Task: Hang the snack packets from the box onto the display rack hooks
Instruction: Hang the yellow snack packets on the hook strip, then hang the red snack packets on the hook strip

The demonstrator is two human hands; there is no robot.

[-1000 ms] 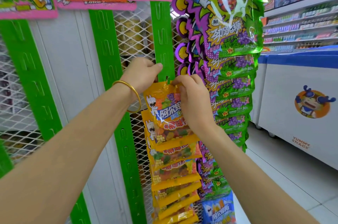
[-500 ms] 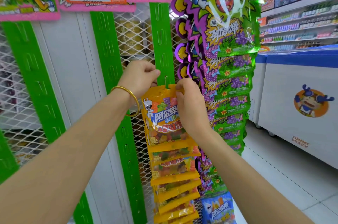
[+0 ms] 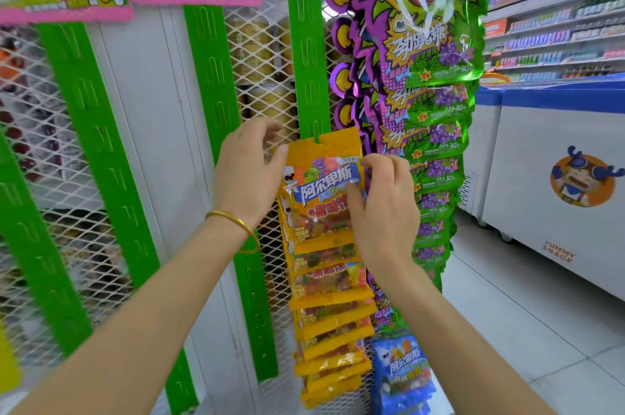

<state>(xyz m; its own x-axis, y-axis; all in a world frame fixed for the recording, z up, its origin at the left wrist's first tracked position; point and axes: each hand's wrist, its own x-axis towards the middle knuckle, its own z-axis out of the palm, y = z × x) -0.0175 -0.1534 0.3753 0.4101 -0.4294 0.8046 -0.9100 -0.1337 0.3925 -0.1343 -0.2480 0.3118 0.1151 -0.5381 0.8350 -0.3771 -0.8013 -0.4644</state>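
Note:
A yellow snack packet (image 3: 321, 184) with a blue label hangs by its top hole from a tab of the green hanging strip (image 3: 307, 59). It sits on top of a column of several like yellow packets (image 3: 331, 313). My left hand (image 3: 247, 174) is at the packet's upper left corner, fingers spread, with only the thumb touching its edge. My right hand (image 3: 382, 201) pinches the packet's right side, thumb on the front. The box is out of view.
Purple-and-green candy packets (image 3: 429, 52) hang in a dense column just right of the strip, with a blue packet (image 3: 402, 370) low down. Another green strip (image 3: 209, 76) and white wire mesh (image 3: 257, 52) stand behind. A white chest freezer (image 3: 554, 150) borders the aisle on the right.
The yellow packet has gone up onto the strip's tab and now hangs flat. My left hand has opened and drawn back. My right hand has slid down to the packet's right edge.

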